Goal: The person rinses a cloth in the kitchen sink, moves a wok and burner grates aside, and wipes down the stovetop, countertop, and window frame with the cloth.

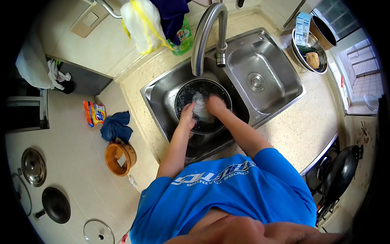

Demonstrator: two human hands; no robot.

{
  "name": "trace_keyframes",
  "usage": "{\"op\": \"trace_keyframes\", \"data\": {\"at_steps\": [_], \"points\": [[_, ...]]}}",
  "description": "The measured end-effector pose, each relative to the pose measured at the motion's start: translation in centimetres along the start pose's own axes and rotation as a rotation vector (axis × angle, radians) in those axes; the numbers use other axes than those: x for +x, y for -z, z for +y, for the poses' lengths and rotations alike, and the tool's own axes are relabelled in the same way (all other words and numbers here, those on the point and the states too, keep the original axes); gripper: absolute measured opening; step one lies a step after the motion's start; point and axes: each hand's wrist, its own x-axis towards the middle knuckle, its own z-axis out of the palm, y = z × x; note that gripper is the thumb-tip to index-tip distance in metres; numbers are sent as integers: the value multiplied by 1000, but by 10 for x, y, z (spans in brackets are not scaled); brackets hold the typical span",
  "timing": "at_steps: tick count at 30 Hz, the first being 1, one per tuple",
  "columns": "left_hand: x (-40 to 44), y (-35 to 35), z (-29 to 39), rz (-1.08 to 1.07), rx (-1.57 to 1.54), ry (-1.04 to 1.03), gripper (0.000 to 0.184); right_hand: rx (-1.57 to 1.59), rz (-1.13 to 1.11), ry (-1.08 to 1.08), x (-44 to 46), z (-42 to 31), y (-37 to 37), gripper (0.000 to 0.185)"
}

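Left of the sink (270,116), and farthest from it, we have three round lids, one metal (33,166) and two glass, with one black frying pan (56,206) among them. Nearer the sink come one Tide bag (94,114), one blue cloth (116,127) and one wooden bucket (109,156). The sink has two basins and one faucet (199,38). In its left basin (160,95) sits one round dark pan (206,85), and both our hands are at work inside it. Our left hand (187,116) has its thumb and fingers apart beside one pale, blurred thing (199,106) in the pan; we cannot tell whether they touch it. Our right hand (215,105) is at that thing's other side, too blurred for us to tell whether its fingers are closed. Right of the sink we see one tan piece of food (313,60) in a metal bowl (323,61), then one black wok (344,168).
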Motion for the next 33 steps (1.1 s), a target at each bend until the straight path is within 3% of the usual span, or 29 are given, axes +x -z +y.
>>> {"op": "trace_keyframes", "data": {"at_steps": [3, 4, 6, 7, 9, 11, 13, 15, 16, 17, 20, 22, 25, 27, 29, 31, 33], "points": [[5, -11, 2, -234, -269, 363, 45, 239, -34, 77, 8, -1, -26, 35], [7, -13, 0, -242, -256, 380, 52, 312, 32, 144, -4, -15, -23, 32], [15, -3, -4, -197, -286, 364, 54, 457, 79, 198, -43, -56, 15, 23], [33, 14, -16, -402, -306, 292, 55, 469, 67, 232, -54, -65, 20, 23], [32, 11, -14, -612, -317, 224, 56, 430, 32, 474, -74, -75, 29, 21], [-8, -21, 14, -259, -330, 242, 58, 317, 54, 528, -81, -82, 33, 22], [-9, -23, 0, -341, -284, 98, 56, 201, 72, 588, -78, -79, 34, 22], [-11, -19, 0, -699, -481, 198, 53, 195, 323, 463, -57, -70, 33, 24], [-17, -25, 4, -641, -540, 254, 49, 136, 269, 375, -50, -65, 33, 24], [-27, -32, 5, -228, -362, 203, 43, 117, 226, 351, -37, -55, 32, 24], [-5, -13, -14, -200, -410, 111, 37, 65, 204, 166, -4, -26, 27, 25], [-28, -17, 5, -154, -230, 99, 37, 81, 223, 76, 8, -9, 23, 24], [-20, -7, 9, -38, -127, -47, 38, 182, 406, 268, -10, -19, 22, 28], [-4, -2, 0, -12, -170, 23, 37, 80, 167, 278, -34, -29, 22, 47], [17, 5, -15, -73, -297, 181, 37, 158, -162, 38, -18, -21, 4, 52], [15, 0, -12, -126, -220, 135, 38, 168, -165, 41, -8, -15, -5, 49], [4, -7, 0, -207, -288, 295, 41, 181, -174, 32, -8, -15, -9, 47]]}}
